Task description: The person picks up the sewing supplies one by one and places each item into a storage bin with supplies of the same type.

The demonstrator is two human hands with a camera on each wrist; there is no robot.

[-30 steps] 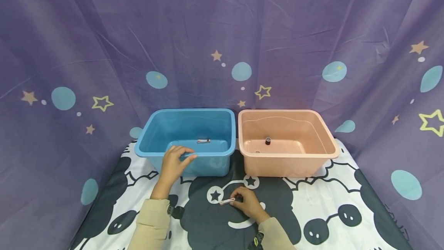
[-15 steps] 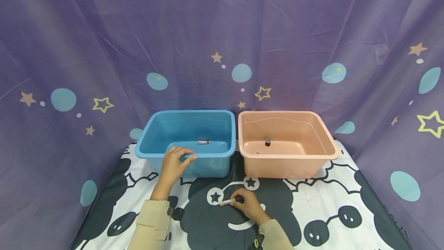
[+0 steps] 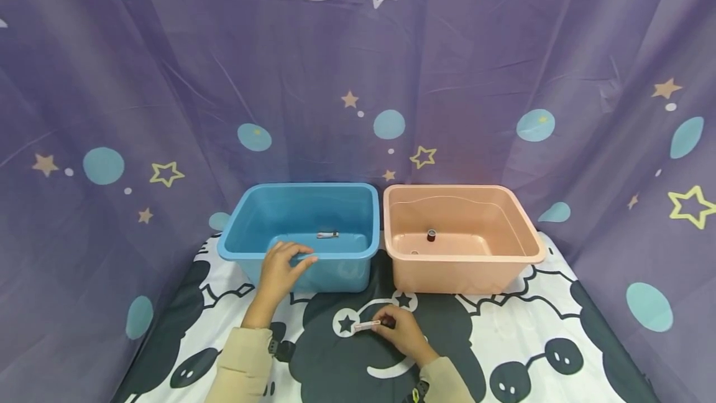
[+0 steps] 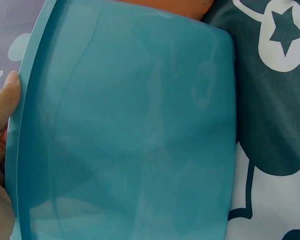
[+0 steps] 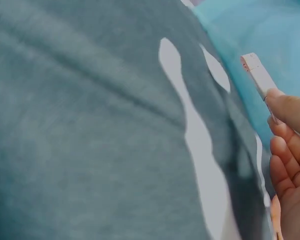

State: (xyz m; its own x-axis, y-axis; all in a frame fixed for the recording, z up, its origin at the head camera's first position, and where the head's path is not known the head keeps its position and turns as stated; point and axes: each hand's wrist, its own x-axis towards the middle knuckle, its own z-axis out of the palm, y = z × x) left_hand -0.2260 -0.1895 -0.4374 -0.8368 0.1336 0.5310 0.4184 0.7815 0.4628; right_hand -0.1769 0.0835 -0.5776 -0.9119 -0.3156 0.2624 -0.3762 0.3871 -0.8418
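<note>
A small pale clipper-like object, seemingly a nail clipper (image 5: 260,77), is pinched between the thumb and fingers of my right hand (image 3: 404,331). Its free end points left, over the dark cloth in front of the tubs. A dark patch shows between those fingers; I cannot tell whether it is a thing or the cloth. My left hand (image 3: 279,272) lies at the front rim of the blue tub (image 3: 347,257), fingers loosely bent, the thumb apart from them. Inside that tub lies a similar small clipper (image 3: 327,235).
Right of the blue tub stands a peach tub (image 3: 458,259). It holds a small dark cylinder (image 3: 431,235) and a tiny round thing (image 3: 414,252) near its front wall. A sheep-print cloth (image 3: 526,328) covers the table. Behind hangs a purple star-print curtain (image 3: 313,79).
The head view has tilted slightly up, so everything sits a little lower. The pale clipper in my right hand has turned slightly towards level. My left hand stays at the rim.
</note>
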